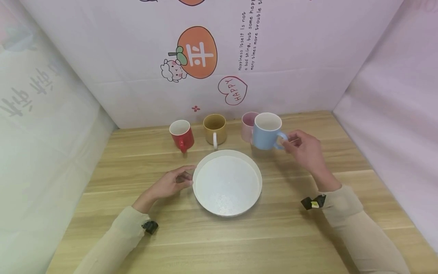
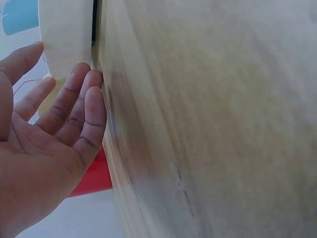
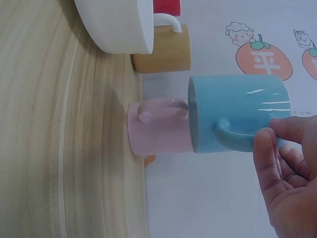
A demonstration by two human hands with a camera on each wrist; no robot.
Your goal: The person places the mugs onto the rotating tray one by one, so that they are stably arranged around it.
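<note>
By its handle, my right hand (image 1: 306,152) pinches a light blue mug (image 1: 264,137), held upright in the air. In the right wrist view, the mug's base (image 3: 193,116) is apart from the table and overlaps a pink mug (image 3: 158,131) behind it. A round white tray (image 1: 227,186) with a low rim lies on the table. My left hand (image 1: 170,184) is at the tray's left side with its fingers loosely bent; whether the fingertips touch the rim I cannot tell.
A red mug (image 1: 183,137) and a mustard mug (image 1: 219,134) with a white handle stand behind the tray, near the back of the wooden table (image 1: 222,243). Printed white cloth (image 1: 137,95) hangs along the back and both sides.
</note>
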